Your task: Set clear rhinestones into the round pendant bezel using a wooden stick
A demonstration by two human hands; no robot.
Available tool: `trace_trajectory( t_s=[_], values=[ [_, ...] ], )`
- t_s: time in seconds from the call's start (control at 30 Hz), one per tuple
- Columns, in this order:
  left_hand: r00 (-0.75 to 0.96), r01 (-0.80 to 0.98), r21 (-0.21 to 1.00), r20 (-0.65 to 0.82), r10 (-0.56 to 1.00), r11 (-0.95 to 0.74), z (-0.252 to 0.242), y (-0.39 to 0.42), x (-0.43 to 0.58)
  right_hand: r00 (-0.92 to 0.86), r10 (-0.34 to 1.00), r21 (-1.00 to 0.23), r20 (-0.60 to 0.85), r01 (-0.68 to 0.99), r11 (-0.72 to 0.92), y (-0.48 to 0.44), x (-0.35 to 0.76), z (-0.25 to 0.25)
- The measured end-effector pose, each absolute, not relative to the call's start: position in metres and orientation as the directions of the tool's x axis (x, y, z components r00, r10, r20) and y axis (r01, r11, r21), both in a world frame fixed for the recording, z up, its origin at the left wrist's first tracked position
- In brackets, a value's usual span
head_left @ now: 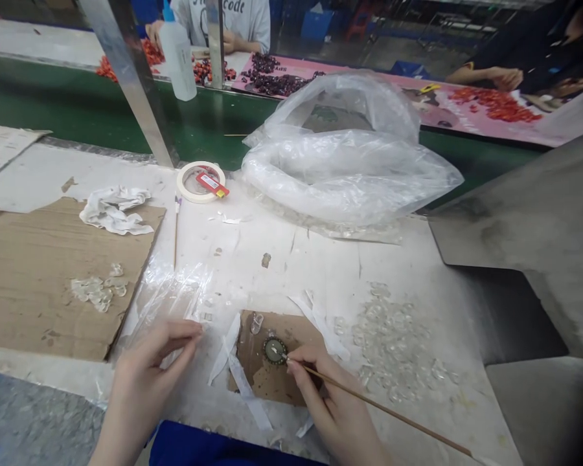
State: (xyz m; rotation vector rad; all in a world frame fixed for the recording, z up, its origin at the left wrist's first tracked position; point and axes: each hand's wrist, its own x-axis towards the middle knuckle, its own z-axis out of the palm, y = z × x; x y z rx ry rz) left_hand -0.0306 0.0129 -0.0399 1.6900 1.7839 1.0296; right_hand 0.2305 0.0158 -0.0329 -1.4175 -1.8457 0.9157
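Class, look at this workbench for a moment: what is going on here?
A person sits at a cluttered table. The right hand holds a thin stick, its tip touching a small round ornament on a cardboard scrap. The left hand rests on clear plastic sheets. A pile of clear pieces lies to the right, with a plastic bag behind.

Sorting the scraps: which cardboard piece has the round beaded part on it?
The small cardboard between the hands; the large cardboard at left holds only clear bits.
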Motion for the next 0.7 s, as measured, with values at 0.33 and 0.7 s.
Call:
trace_trajectory(
  t_s=[0.33,0.7],
  values=[
    [-0.153,0.119,0.985,-0.106,0.983,0.125,-0.008,-0.002,0.013,-0.199,0.977,-0.857,0.081,0.486,0.170,0.017,0.229,-0.031],
    [-0.148,-0.166,0.972,-0.193,0.970,0.168,-0.002,-0.006,0.035,0.051,0.998,-0.990,0.043,0.134,0.035,0.007,0.226,-0.030]
  ],
)
